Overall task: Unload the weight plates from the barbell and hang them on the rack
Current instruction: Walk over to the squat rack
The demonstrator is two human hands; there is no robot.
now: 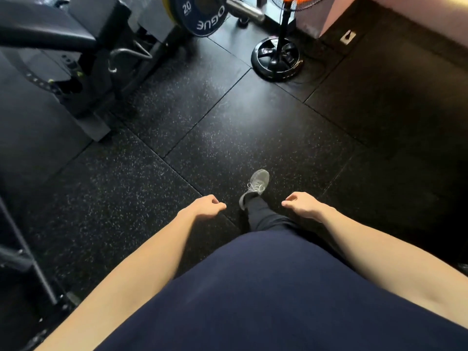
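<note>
Both my left hand (206, 207) and right hand (302, 205) hang loose, holding nothing; the blue 20 plate (200, 15) sits on the barbell sleeve (244, 8) ahead, awaiting unloading

blue 20 weight plate (200, 13) upright on the steel barbell sleeve (244, 8), top of view

Black speckled rubber floor tiles (228, 117), seams visible. Resting on floor: round fan base (277, 58) far right; rack foot (93, 126) left; grey sneaker (255, 186) centre.
</note>
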